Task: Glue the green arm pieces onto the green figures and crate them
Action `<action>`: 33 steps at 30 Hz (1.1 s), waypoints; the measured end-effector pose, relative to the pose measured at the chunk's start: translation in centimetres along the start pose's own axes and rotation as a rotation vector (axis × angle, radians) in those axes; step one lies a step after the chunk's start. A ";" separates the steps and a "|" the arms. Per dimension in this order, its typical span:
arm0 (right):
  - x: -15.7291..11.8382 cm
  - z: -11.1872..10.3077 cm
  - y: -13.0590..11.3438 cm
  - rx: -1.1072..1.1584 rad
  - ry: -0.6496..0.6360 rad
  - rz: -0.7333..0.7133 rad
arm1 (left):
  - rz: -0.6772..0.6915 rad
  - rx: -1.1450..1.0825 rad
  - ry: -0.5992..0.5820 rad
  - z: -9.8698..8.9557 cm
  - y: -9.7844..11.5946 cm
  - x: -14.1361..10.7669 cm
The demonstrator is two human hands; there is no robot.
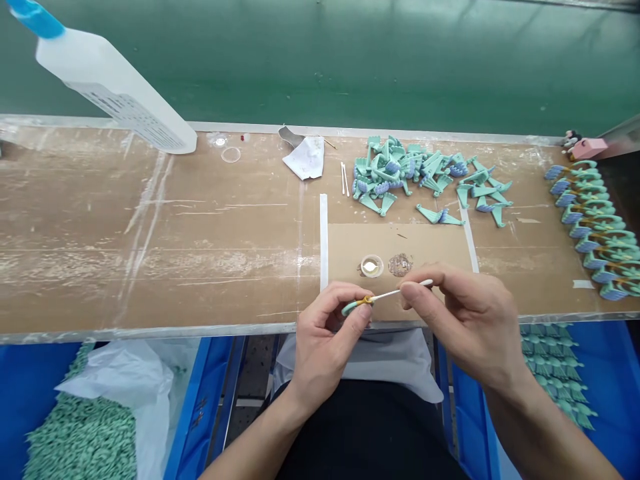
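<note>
My left hand (327,337) pinches a small green and yellow-orange part (354,305) near the table's front edge. Between the thumb and fingers of my right hand (463,317) is a white cotton swab (387,294), its left tip touching the yellow-orange end of the part. Just behind my hands, a small round cup (371,267) with liquid in it sits on a cardboard sheet (345,243), beside a dark, shiny stain. Two more swabs (345,179) lie further back. A loose pile of green and purple parts (390,173) is spread behind the cardboard.
A white bottle with a blue cap (115,87) stands at the back left. Stacked green parts (595,227) line the right side, near a pink figure (589,148). Blue bins (193,407) with green pieces are below the table edge on both sides.
</note>
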State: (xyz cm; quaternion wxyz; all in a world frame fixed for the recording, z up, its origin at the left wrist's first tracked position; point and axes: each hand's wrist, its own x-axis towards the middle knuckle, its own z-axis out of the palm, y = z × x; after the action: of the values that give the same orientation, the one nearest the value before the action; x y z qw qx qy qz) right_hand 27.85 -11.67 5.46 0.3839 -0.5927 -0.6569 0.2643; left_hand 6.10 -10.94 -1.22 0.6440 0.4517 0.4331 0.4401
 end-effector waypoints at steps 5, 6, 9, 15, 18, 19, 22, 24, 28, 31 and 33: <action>-0.7 0.3 0.1 0.011 0.103 0.022 | -0.043 -0.056 -0.001 0.4 0.0 -0.1; -0.7 0.4 0.1 0.010 0.099 0.015 | -0.046 -0.057 -0.002 0.4 0.0 -0.1; -0.6 0.6 0.0 0.003 0.087 -0.004 | -0.048 -0.049 -0.001 0.4 0.1 -0.1; -0.5 0.7 -0.3 -0.004 0.067 -0.010 | -0.031 -0.054 -0.006 0.3 0.3 -0.3; -0.4 0.7 -0.4 -0.012 0.061 -0.001 | -0.026 -0.048 -0.005 0.2 0.3 -0.3; -0.4 0.7 -0.4 -0.013 0.059 -0.001 | -0.026 -0.044 -0.007 0.2 0.3 -0.3; -0.4 0.7 -0.5 -0.012 0.057 -0.005 | -0.020 -0.033 -0.014 0.2 0.3 -0.3; -0.5 0.7 -0.5 -0.004 0.053 -0.008 | -0.014 -0.031 -0.017 0.3 0.3 -0.3; -0.7 0.6 -0.5 0.008 0.042 -0.014 | -0.005 -0.029 -0.018 0.2 0.4 -0.4; -0.6 0.5 -0.7 0.016 0.026 -0.038 | 0.006 -0.007 -0.018 0.2 0.3 -0.4; -0.4 0.5 -0.8 0.014 0.022 -0.061 | 0.014 0.006 -0.016 0.2 0.3 -0.4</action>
State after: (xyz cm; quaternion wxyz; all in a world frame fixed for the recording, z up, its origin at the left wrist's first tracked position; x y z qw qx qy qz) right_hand 26.98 -12.17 5.78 0.4029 -0.5727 -0.6685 0.2508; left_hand 6.16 -11.26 -0.87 0.6431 0.4598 0.4262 0.4397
